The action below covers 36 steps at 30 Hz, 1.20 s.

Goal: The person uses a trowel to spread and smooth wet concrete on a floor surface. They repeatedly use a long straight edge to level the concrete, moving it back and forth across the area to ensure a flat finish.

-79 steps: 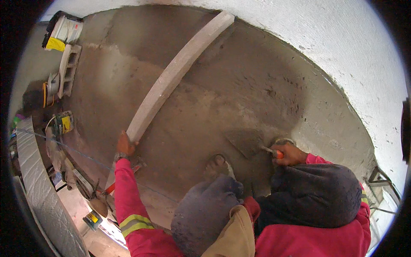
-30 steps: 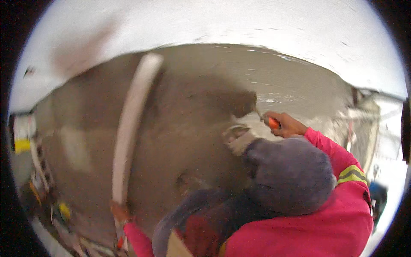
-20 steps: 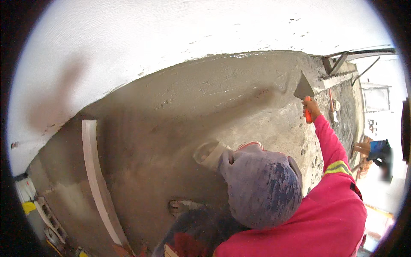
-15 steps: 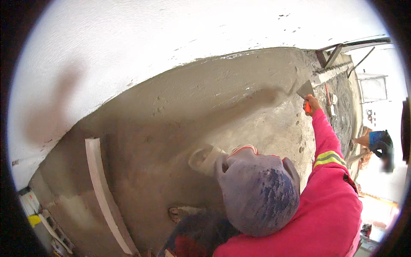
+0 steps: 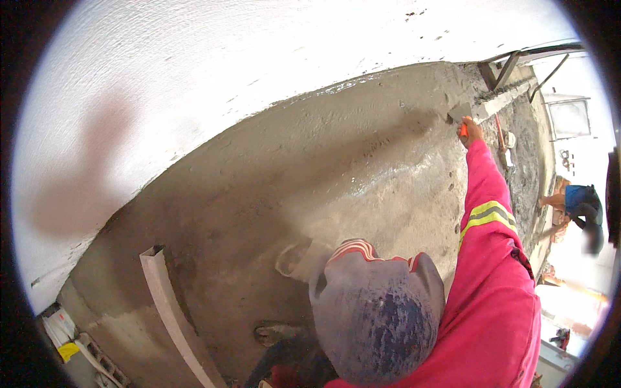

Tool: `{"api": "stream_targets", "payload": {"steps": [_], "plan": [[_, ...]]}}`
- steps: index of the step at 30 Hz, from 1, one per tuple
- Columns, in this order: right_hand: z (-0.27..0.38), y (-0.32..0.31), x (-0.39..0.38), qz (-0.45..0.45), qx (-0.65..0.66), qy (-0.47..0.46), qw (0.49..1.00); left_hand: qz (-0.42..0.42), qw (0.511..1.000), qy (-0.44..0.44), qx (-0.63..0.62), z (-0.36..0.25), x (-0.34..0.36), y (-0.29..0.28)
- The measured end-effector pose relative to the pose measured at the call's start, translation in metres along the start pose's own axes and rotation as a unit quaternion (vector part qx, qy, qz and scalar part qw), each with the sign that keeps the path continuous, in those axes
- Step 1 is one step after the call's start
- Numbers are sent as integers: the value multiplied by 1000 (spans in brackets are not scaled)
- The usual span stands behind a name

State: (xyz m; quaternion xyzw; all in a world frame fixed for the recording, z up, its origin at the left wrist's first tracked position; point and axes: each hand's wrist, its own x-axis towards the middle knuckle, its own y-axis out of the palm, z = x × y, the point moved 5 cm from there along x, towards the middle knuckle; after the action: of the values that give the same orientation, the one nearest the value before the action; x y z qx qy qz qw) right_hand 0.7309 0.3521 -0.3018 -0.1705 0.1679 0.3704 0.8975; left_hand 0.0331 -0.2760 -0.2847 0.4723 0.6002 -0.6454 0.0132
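At the far right end of the floor, my right hand is closed around the orange handle of a trowel. My right arm, in a pink-red sleeve with a yellow and grey reflective band, stretches far forward. The trowel's blade is at the wet grey mortar, which runs in a smooth strip along the white wall. My left hand does not show. A rounded grey cloth shape with a worn dark patch and red-and-white striped edging hides much of the lower middle.
A long metal tube lies at lower left. A wooden board and metal bars are beyond the trowel; a red-handled tool lies near it. Another person bends at far right. A pale object sits beside the grey cloth.
My right hand and the trowel have moved a little farther away, and the blade has tilted. My view has shifted somewhat, so the metal tube appears lower.
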Motion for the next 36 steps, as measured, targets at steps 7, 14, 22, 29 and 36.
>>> {"api": "stream_targets", "payload": {"steps": [7,14,22,29,36], "plan": [[33,-18,77,96,-70,-113,986,37,999,22,-18,-28,18,19],[-2,59,8,146,112,39,982,3,1000,-4,16,-19,24,-6],[-11,70,-20,185,132,13,974,-51,997,-3,51,-6,62,-28],[-2,86,-72,270,91,-30,958,-166,980,-45,104,64,81,-86],[-8,81,-176,365,-25,-30,930,-234,941,-180,168,201,58,-173]]}}
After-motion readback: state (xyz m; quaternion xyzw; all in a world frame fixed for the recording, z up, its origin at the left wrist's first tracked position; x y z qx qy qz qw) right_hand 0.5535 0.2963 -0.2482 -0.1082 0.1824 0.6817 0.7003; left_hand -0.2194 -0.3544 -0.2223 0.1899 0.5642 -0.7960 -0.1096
